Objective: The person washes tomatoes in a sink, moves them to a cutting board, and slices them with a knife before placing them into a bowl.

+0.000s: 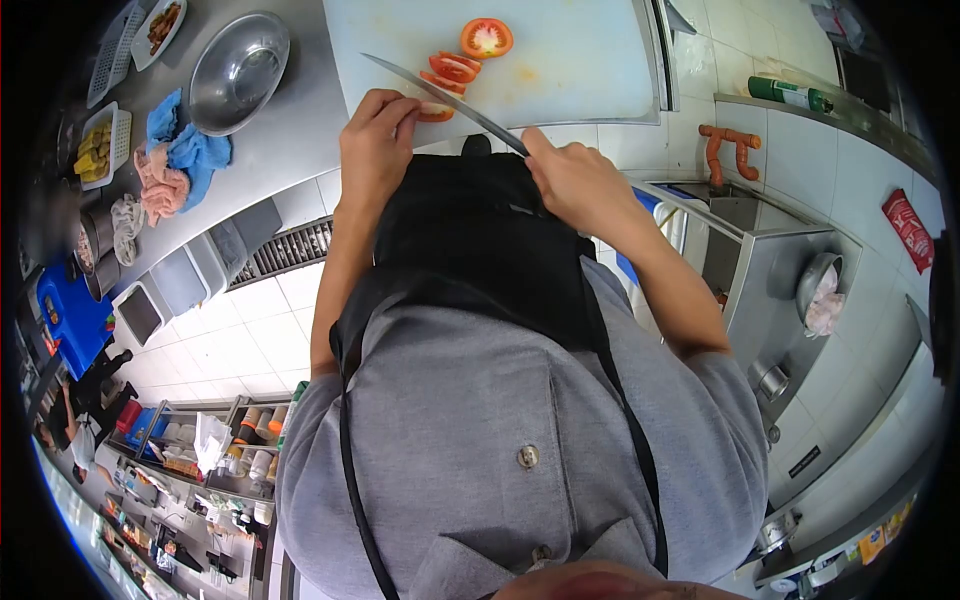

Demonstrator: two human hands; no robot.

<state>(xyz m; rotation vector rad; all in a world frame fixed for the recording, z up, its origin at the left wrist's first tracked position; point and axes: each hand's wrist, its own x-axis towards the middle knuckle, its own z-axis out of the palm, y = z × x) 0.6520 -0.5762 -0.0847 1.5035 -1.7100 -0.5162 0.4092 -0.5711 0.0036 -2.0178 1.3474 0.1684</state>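
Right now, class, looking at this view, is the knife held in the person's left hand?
No: the right hand grips the knife, while the left hand is beside a tomato slice.

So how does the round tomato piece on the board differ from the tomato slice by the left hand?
The round tomato piece shows its whole cut face; the tomato slice shows only a narrow strip. The round tomato piece lies apart from the left hand; the tomato slice is right beside it. Both are red, on the cutting board.
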